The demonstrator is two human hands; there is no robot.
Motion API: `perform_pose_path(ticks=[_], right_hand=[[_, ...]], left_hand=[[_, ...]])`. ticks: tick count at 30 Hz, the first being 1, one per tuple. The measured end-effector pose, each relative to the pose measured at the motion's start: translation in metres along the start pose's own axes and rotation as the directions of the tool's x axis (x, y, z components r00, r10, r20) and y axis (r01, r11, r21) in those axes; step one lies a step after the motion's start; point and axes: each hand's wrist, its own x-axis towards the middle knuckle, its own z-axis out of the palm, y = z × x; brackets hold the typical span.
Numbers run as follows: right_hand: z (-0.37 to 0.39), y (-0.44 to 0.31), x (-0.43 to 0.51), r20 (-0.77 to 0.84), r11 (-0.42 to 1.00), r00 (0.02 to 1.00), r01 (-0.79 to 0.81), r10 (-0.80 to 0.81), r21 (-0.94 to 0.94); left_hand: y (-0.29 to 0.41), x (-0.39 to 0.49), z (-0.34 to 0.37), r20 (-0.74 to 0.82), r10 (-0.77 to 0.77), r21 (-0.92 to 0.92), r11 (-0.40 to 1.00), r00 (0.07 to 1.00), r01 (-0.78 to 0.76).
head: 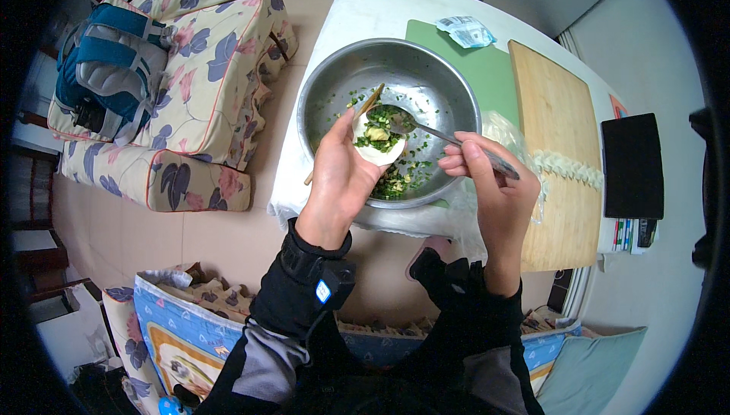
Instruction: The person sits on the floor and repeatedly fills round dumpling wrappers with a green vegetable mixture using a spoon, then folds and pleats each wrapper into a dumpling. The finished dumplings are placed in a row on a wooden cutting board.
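Note:
My left hand holds a round white dough wrapper over the near left part of a large steel bowl. Chopped green filling with a yellowish lump lies on the wrapper. In my right hand is the handle of a metal spoon, its bowl over the filling. More chopped green filling is in the bottom of the steel bowl. Wooden chopsticks lean in the bowl, partly hidden behind my left hand and the wrapper.
A green mat lies under the bowl, with a crumpled packet on it. Clear plastic is right of the bowl. A wooden board holds a row of pale dough pieces. A floral sofa stands left of the table.

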Motion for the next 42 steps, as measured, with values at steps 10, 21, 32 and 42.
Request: perform_pose_path(ticks=[10, 21, 32, 42], right_hand=[[-0.012, -0.01, 0.0, -0.095, 0.974, 0.984, -0.134, 0.153, 0.181], [-0.002, 0.001, -0.004, 0.026, 0.975, 0.985, -0.174, 0.172, 0.14], [0.001, -0.005, -0.006, -0.122, 0.983, 0.986, -0.096, 0.116, 0.154], [0.001, -0.009, -0.014, -0.069, 0.993, 0.995, -0.067, 0.074, 0.093]], left_hand=[[0.0, 0.001, 0.001, -0.061, 0.026, -0.015, 1.0, 0.998, -0.027], [0.002, 0.002, -0.001, -0.054, 0.001, -0.035, 0.999, 0.999, -0.002], [0.0, 0.0, 0.001, -0.1, 0.027, -0.049, 0.998, 0.995, -0.032], [0.0, 0.0, 0.002, -0.082, 0.037, -0.042, 0.998, 0.996, -0.04]])
